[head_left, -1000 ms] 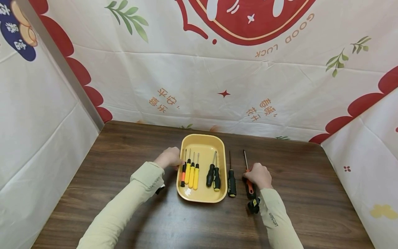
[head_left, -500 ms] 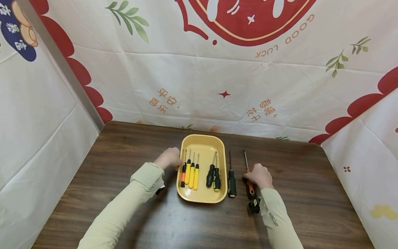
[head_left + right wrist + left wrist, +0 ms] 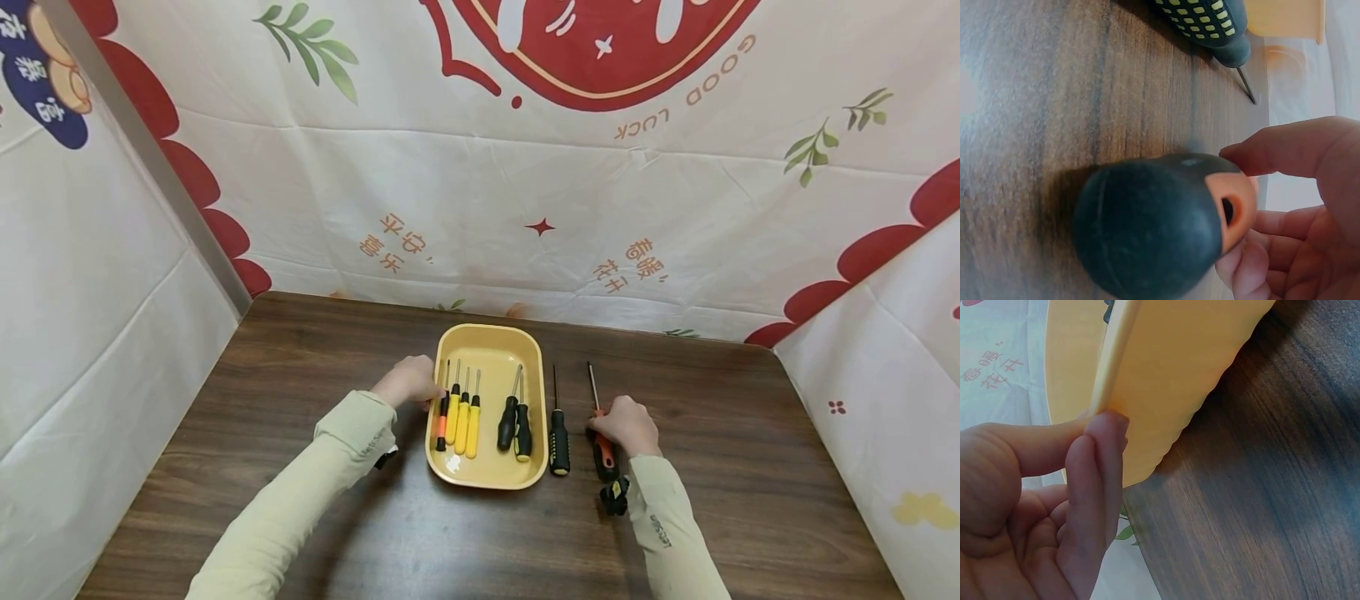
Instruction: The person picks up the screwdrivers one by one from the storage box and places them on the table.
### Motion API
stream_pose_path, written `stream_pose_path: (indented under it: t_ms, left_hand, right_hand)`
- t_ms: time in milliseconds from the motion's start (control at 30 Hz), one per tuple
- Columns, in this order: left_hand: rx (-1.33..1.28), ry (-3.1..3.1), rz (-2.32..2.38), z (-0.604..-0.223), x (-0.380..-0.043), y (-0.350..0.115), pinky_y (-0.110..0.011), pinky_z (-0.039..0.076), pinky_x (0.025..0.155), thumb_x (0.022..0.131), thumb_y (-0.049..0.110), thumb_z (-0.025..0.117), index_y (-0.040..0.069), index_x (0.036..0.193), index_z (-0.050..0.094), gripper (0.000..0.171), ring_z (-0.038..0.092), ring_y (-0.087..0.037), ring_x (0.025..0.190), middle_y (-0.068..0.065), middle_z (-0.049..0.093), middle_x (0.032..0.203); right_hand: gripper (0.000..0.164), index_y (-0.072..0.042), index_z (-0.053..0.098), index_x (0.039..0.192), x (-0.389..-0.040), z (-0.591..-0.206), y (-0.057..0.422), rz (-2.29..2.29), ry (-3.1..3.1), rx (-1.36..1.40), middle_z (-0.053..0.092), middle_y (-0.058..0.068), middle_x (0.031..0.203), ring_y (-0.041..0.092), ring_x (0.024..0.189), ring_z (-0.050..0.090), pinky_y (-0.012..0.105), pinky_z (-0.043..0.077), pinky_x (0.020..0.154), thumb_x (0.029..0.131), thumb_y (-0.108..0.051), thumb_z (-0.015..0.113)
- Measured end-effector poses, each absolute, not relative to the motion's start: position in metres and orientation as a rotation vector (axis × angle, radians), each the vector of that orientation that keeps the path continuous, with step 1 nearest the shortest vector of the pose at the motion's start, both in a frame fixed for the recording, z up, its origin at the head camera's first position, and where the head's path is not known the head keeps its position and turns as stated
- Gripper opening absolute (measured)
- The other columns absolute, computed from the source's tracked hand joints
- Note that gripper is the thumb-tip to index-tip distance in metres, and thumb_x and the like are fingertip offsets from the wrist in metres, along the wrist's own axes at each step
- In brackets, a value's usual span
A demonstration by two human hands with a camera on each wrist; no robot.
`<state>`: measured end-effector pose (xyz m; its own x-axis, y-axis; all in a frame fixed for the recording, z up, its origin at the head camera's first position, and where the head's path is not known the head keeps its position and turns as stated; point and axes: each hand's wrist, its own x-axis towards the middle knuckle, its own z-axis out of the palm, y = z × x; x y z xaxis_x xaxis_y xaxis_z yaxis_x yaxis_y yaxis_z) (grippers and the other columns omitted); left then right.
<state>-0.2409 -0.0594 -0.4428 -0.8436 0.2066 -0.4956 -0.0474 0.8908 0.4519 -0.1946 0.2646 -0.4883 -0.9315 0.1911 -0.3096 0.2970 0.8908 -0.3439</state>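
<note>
My left hand pinches the left rim of a yellow tray between thumb and fingers. Inside the tray, yellow-handled screwdrivers and one black-and-orange screwdriver lie along the left side. Two black-handled screwdrivers lie at its right. Outside, to the right of the tray, my right hand holds an orange-and-black screwdriver by the handle, thumb on one side and fingers on the other. Its shaft points away toward the back edge. Between that hand and the tray lies a black screwdriver with yellow dots.
All of this is on a dark wooden table. A printed white cloth hangs behind the table's back edge, and more cloth hangs along both sides. A black wrist device sits under the right wrist, near the screwdriver's handle end.
Almost nothing differs. The right hand has shifted very slightly to the right and toward the front; the left hand and tray look unmoved.
</note>
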Motion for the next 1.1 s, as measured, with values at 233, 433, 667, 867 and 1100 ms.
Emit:
stream_pose_path:
  t_ms: [233, 433, 667, 867, 1100]
  left_hand:
    - [0.118, 2.505, 0.611, -0.4439, -0.2425, -0.0598, -0.021, 0.035, 0.046, 0.085, 0.021, 0.064, 0.006, 0.072, 0.059, 0.020, 0.061, -0.018, 0.057, -0.010, 0.065, 0.065]
    - [0.115, 2.500, 0.605, -0.4444, -0.2433, -0.0594, -0.022, 0.035, 0.046, 0.085, 0.022, 0.064, 0.006, 0.072, 0.059, 0.021, 0.054, -0.014, 0.051, -0.010, 0.066, 0.065]
    - [0.103, 2.493, 0.596, -0.4447, -0.2432, -0.0593, -0.022, 0.034, 0.046, 0.085, 0.022, 0.063, 0.006, 0.073, 0.059, 0.021, 0.054, -0.014, 0.052, -0.008, 0.064, 0.062]
    - [0.118, 2.501, 0.598, -0.4443, -0.2430, -0.0592, -0.021, 0.034, 0.046, 0.085, 0.021, 0.063, 0.005, 0.073, 0.059, 0.021, 0.056, -0.015, 0.053, -0.010, 0.065, 0.065]
    - [0.109, 2.496, 0.598, -0.4448, -0.2429, -0.0590, -0.022, 0.035, 0.047, 0.085, 0.021, 0.063, 0.005, 0.075, 0.060, 0.020, 0.058, -0.016, 0.055, -0.009, 0.065, 0.064]
  right_hand:
    - [0.036, -0.011, 0.042, 0.055, -0.1933, -0.4862, 0.2662, -0.571, 2.775, 0.376, 0.045, 0.002, 0.052, 0.016, 0.047, 0.045, 0.028, 0.033, 0.044, 0.077, -0.029, 0.064]
    - [0.035, -0.008, 0.046, 0.061, -0.1926, -0.4861, 0.2674, -0.554, 2.758, 0.397, 0.048, 0.004, 0.055, 0.017, 0.048, 0.046, 0.029, 0.033, 0.045, 0.077, -0.032, 0.067]
    - [0.035, -0.008, 0.047, 0.062, -0.1916, -0.4860, 0.2678, -0.559, 2.760, 0.391, 0.048, 0.005, 0.056, 0.017, 0.049, 0.046, 0.029, 0.034, 0.045, 0.076, -0.032, 0.068]
    - [0.036, -0.008, 0.046, 0.060, -0.1919, -0.4866, 0.2680, -0.566, 2.758, 0.388, 0.048, 0.004, 0.055, 0.017, 0.047, 0.046, 0.028, 0.034, 0.044, 0.075, -0.032, 0.069]
    - [0.038, -0.009, 0.044, 0.058, -0.1931, -0.4871, 0.2682, -0.566, 2.750, 0.387, 0.046, 0.003, 0.053, 0.016, 0.047, 0.044, 0.028, 0.033, 0.044, 0.076, -0.033, 0.069]
